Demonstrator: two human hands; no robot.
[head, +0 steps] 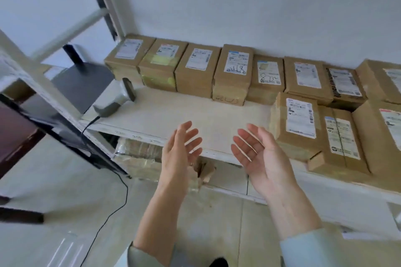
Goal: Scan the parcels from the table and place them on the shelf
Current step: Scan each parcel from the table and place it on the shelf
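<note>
Cardboard parcels (300,121) lie in rows on the shelf (195,115), their long axes running front to back, and the nearest sits just right of the right hand (258,154). Both hands hover empty over the shelf's front edge, palms facing, fingers loosely spread; the left hand (181,147) is farther from that parcel. No parcel waiting on a surface is in view.

Brown parcels (196,71), white shelf (173,112)

Parcel depot / stockroom, w/ plain white walls. White metal shelf (165,112) holds rows of taped cardboard parcels (233,73), each w/ printed shipping label & barcode, some w/ handwritten nos. Corded handheld scanner (115,98) lies at shelf's left end. Tiled floor (71,191) below.
</note>
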